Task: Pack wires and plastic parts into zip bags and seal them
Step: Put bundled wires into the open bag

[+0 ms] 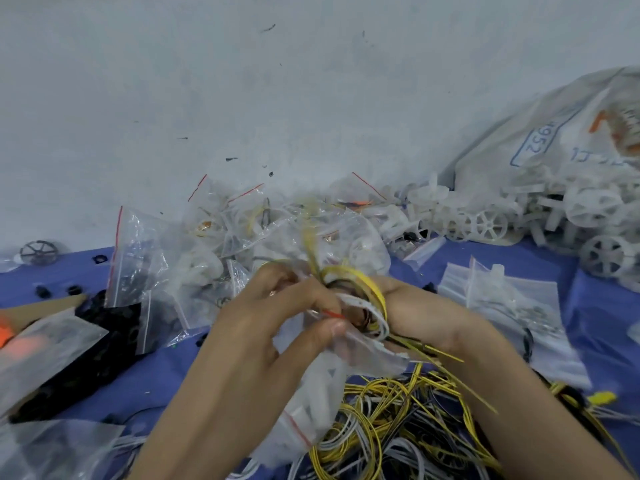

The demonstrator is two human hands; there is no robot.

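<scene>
My left hand (277, 313) pinches the red-striped mouth of a clear zip bag (367, 351) between thumb and fingers. My right hand (415, 313) grips a looped bundle of yellow, white and dark wires (363, 292) at the bag's mouth; loose wire ends stick out to the right. Both hands meet above the blue table (606, 320). Below them lies a tangled heap of yellow, grey and white wires (398, 420). A filled zip bag with white parts (311, 403) lies under my left forearm.
A pile of filled clear zip bags (242, 230) sits behind the hands. White plastic wheels (491, 223) spill from a large sack (554, 140) at back right. Flat empty zip bags (512, 306) lie at right. Black parts (104, 341) and cardboard (45, 303) lie at left.
</scene>
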